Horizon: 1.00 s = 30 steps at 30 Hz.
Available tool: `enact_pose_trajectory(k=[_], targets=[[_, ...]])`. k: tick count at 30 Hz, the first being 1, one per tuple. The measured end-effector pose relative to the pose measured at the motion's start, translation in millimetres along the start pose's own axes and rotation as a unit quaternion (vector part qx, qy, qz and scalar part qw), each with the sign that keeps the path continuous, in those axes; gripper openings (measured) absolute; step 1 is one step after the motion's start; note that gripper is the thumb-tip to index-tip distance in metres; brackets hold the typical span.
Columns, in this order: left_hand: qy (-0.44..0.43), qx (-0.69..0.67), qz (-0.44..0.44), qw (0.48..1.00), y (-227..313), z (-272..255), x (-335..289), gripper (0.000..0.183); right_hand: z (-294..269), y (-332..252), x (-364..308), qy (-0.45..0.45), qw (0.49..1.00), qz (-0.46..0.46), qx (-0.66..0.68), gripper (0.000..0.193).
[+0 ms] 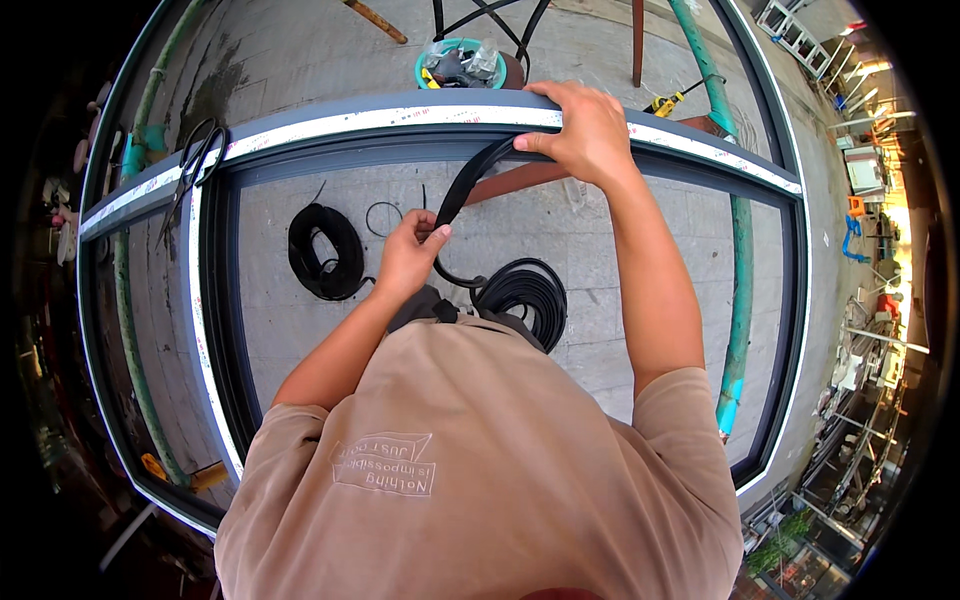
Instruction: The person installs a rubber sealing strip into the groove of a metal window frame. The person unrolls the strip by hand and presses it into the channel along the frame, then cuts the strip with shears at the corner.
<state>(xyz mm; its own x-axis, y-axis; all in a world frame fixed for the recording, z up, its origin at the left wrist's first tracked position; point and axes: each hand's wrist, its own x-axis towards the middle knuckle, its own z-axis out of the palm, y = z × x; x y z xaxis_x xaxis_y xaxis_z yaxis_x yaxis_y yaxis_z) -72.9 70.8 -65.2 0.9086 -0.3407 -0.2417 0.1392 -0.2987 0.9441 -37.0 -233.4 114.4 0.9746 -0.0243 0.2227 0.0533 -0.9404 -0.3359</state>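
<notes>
While the left hand (408,252) pinched the black strip (462,192) on the near side of the crossbar (380,118), seemingly to stop it sagging, the right hand (592,128) clasped that crossbar, thumb against the strip, probably for steadiness; a coil (545,300) lay nearer, on the floor (590,255).

Soft, even light on sharp hands (590,130), bright floor (590,265) beneath them, warm glare far to their right, frame (380,117) bowed around them, outer edges fading to black

Left hand (405,257) pinches; right hand (588,130) reaches farther.
</notes>
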Motion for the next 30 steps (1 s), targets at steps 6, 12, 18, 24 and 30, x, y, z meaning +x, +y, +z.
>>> enact_pose_trajectory(k=[6,12,18,24,30], targets=[[-0.076,-0.045,-0.044,0.995,-0.4,-21.6,-2.8,0.028,6.3,4.8,2.1,0.015,1.000,-0.010,-0.004,0.067],[-0.181,-0.359,-0.114,0.908,27.6,-59.8,-7.8,0.039,2.2,-0.7,3.5,0.003,1.000,-0.014,-0.014,0.068],[-0.259,-0.456,-0.118,0.843,50.9,-84.4,12.8,0.044,2.3,2.2,1.4,0.005,0.999,-0.022,-0.024,0.068],[-0.111,-0.060,0.058,0.990,53.0,-87.7,23.2,0.041,4.7,5.0,1.2,0.004,0.999,-0.031,-0.009,0.069],[-0.279,0.125,-0.016,0.952,69.0,-90.2,21.3,0.060,-1.6,-3.0,-0.1,-0.006,0.999,-0.023,-0.021,0.070]])
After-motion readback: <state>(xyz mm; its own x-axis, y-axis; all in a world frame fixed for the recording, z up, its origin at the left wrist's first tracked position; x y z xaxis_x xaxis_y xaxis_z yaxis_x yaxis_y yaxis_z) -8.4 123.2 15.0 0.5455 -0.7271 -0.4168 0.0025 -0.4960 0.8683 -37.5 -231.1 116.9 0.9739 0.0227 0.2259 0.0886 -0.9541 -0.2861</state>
